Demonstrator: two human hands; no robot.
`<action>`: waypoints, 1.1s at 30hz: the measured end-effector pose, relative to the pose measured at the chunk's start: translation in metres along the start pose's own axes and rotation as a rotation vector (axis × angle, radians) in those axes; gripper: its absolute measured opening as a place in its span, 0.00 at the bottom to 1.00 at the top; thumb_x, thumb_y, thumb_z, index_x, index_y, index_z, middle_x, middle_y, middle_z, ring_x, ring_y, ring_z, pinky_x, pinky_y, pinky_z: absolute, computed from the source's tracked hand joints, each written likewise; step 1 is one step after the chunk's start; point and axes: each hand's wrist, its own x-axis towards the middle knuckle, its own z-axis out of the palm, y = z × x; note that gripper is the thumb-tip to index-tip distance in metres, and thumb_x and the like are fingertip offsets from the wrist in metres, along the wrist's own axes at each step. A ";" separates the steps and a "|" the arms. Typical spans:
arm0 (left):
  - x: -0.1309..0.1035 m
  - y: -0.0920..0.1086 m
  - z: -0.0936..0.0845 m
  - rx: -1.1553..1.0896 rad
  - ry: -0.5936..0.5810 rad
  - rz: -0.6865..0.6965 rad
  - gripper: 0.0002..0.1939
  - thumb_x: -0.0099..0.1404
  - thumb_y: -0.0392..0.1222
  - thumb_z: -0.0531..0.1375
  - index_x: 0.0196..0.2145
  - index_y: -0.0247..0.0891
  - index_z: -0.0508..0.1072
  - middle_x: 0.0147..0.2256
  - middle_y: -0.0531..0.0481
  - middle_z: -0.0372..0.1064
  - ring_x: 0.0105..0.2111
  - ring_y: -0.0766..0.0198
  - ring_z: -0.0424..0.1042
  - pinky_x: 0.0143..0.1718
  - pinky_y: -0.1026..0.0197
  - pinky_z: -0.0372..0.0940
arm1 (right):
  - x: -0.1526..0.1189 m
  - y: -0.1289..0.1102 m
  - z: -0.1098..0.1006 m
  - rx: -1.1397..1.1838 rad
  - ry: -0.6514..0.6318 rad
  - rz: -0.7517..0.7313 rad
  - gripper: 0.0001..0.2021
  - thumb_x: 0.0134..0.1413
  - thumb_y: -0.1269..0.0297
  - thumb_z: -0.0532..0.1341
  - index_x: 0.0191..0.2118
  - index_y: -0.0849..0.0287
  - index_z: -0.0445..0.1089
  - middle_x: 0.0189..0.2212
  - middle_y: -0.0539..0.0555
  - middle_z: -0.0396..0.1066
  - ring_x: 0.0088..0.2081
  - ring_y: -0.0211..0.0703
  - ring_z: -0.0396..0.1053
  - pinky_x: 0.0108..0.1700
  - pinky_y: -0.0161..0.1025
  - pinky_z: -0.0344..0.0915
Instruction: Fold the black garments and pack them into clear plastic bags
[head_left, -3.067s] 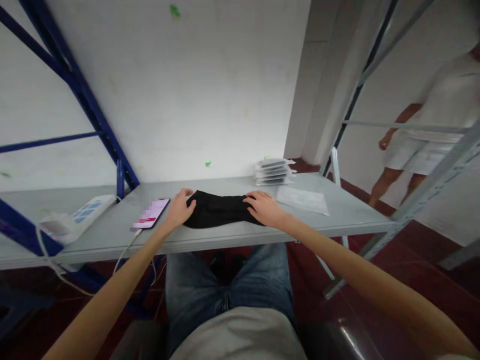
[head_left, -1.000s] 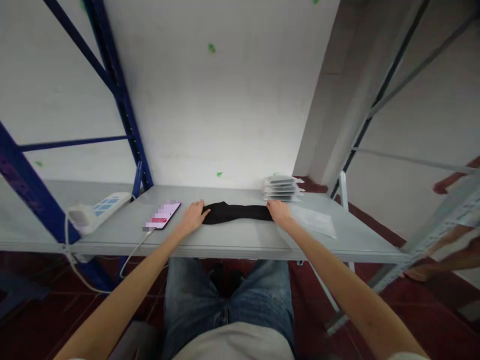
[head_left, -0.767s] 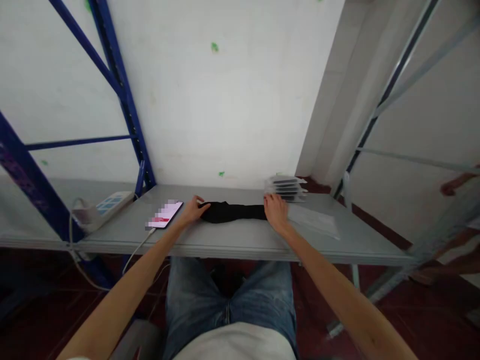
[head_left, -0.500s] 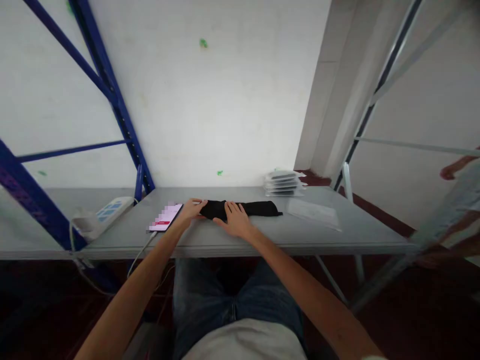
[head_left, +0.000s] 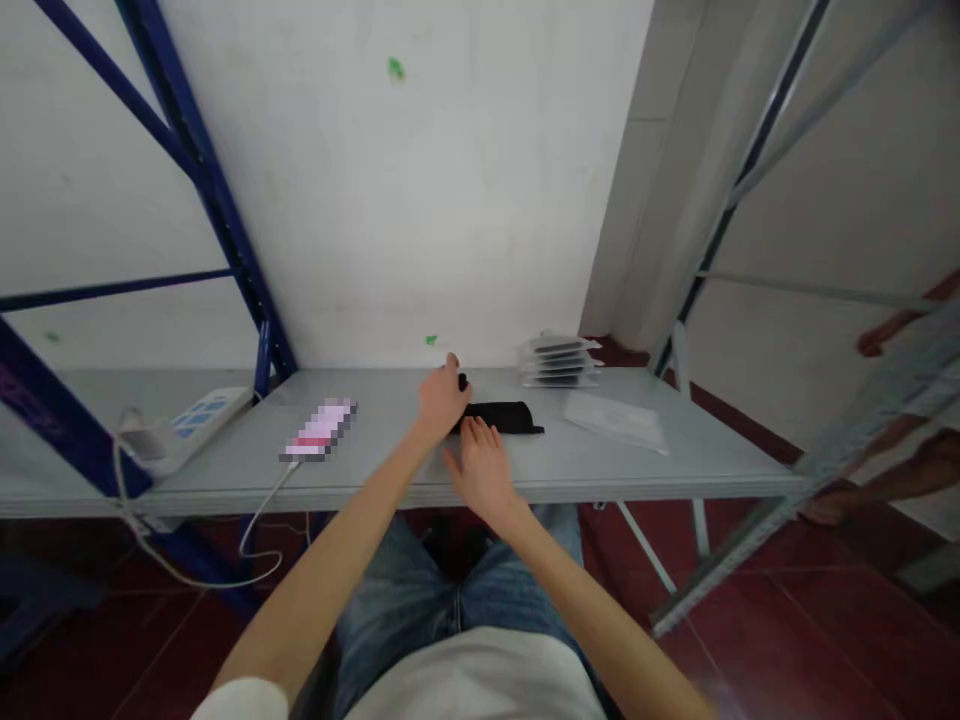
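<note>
A black piece of folded fabric point(head_left: 504, 416) lies on the grey table, its kind unclear. My left hand point(head_left: 442, 397) is closed on the fabric's left end, raised over the rest of it, with a bit of black showing beside the fingers. The fingers of my right hand point(head_left: 484, 455) lie stretched out on the fabric's near edge, just right of my left hand. Part of the fabric is hidden under both hands.
A phone point(head_left: 319, 430) with a charging cable lies left on the tabletop point(head_left: 390, 465); a white power strip point(head_left: 202, 425) is farther left. A stack of clear packets point(head_left: 559, 362) and a flat clear bag point(head_left: 615, 420) lie right. Another person's hand point(head_left: 874, 340) shows far right.
My left hand has moved right, bringing the fabric's left end over toward the middle, so the fabric looks shorter. My right hand still rests on it. The view has shifted a little.
</note>
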 end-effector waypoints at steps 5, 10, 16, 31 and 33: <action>-0.035 0.019 0.042 0.015 -0.152 0.135 0.24 0.70 0.45 0.61 0.60 0.36 0.64 0.46 0.30 0.76 0.52 0.42 0.75 0.48 0.49 0.67 | 0.004 0.043 -0.052 -0.079 0.071 0.101 0.24 0.69 0.69 0.50 0.67 0.65 0.63 0.62 0.69 0.69 0.64 0.59 0.65 0.65 0.54 0.61; -0.067 -0.004 0.023 -0.220 0.011 0.173 0.21 0.68 0.49 0.63 0.55 0.43 0.65 0.50 0.37 0.75 0.52 0.47 0.74 0.51 0.50 0.68 | 0.029 0.040 -0.078 -0.138 0.053 0.144 0.21 0.71 0.66 0.50 0.64 0.64 0.67 0.57 0.69 0.71 0.57 0.60 0.69 0.58 0.51 0.66; -0.101 -0.060 -0.009 -0.212 0.192 -0.215 0.05 0.70 0.41 0.55 0.44 0.42 0.66 0.37 0.45 0.76 0.38 0.53 0.77 0.41 0.52 0.68 | 0.067 -0.021 -0.037 -0.186 -0.074 0.051 0.20 0.71 0.54 0.57 0.59 0.64 0.69 0.55 0.71 0.71 0.56 0.60 0.69 0.52 0.51 0.71; -0.095 -0.035 0.005 -0.116 -0.045 -0.253 0.35 0.67 0.59 0.62 0.61 0.34 0.60 0.44 0.37 0.79 0.52 0.41 0.77 0.49 0.47 0.67 | 0.116 -0.038 -0.038 -0.045 -0.169 0.216 0.20 0.65 0.66 0.61 0.60 0.67 0.67 0.50 0.70 0.78 0.53 0.56 0.78 0.51 0.45 0.74; -0.084 -0.016 0.013 -0.142 -0.038 -0.290 0.35 0.66 0.57 0.63 0.62 0.34 0.59 0.47 0.33 0.78 0.50 0.40 0.78 0.47 0.48 0.68 | 0.116 -0.025 -0.046 0.097 -0.154 0.268 0.21 0.65 0.61 0.63 0.60 0.66 0.68 0.49 0.69 0.78 0.52 0.58 0.78 0.50 0.45 0.75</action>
